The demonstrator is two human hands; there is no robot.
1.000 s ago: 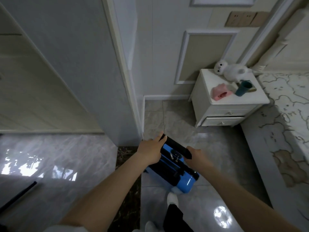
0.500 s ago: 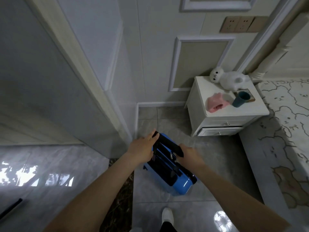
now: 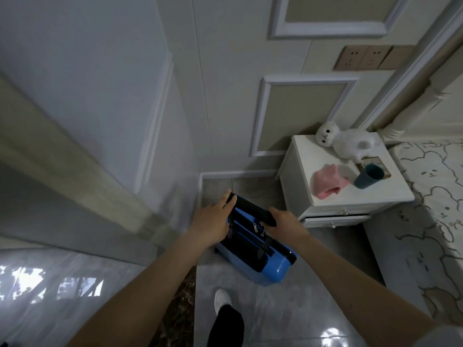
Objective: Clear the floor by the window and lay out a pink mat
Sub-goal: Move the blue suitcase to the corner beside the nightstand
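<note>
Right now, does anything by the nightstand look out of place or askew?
The lower drawer of the nightstand sits slightly pulled out. On top, the stuffed toy lies on its side and the pink cloth is crumpled. The teal cup stands upright; nothing looks spilled.

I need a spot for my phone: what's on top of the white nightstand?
On the nightstand: a white plush toy, pink cloth, teal cup; the cup partly covers a small card.

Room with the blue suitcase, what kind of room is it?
Probably a bedroom: a white bedside cabinet holding a white plush toy stands beside a bed with patterned cream bedding.
</note>
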